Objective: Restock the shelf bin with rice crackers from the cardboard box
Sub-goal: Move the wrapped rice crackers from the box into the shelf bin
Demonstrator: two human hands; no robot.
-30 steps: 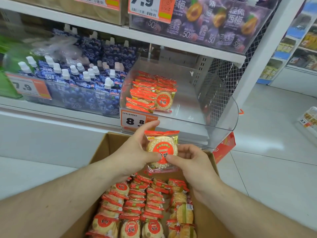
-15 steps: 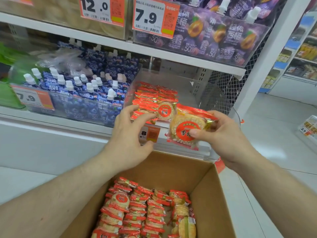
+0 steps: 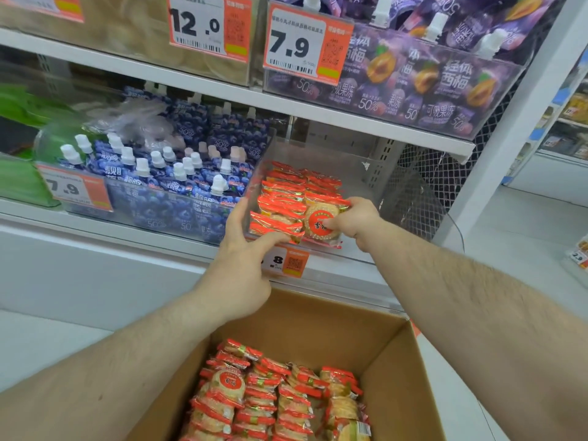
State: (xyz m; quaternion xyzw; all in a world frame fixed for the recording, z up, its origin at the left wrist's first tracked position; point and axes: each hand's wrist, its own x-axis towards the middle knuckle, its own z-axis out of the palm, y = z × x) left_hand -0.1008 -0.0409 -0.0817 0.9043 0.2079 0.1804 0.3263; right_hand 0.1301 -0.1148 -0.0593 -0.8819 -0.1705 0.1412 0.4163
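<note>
A cracker pack (image 3: 321,226) is held by the right hand (image 3: 353,222) at the front of the clear shelf bin (image 3: 410,202), with the thumb pressed on its round red label and the other fingers curled behind its top edge; the pack is stood nearly upright, face toward the camera, just right of the stacked packs (image 3: 283,205) already lying in the bin's left part. Whether its lower edge is resting on the bin floor cannot be told. The left hand (image 3: 245,259) is spread against the bin's front left corner, its fingers straight: the thumb is laid along the lower front edge, just under the stacked packs, and the index finger is raised along the left wall. Nothing is gripped by it. Part of an orange price tag (image 3: 288,261) on the bin front is covered by this hand, so that only an 8 is shown. Below both forearms a cardboard box (image 3: 397,370) is seen open, and rows of more packs (image 3: 273,402) are stood on edge in its left and middle parts. To the left of the bin, blue spouted pouches (image 3: 178,176) are kept in a neighbouring bin with a 7.9 tag (image 3: 74,187). On the shelf above, purple pouches (image 3: 423,81) are displayed behind another 7.9 tag (image 3: 305,46), and a 12.0 tag (image 3: 208,27) is hung beside it.
</note>
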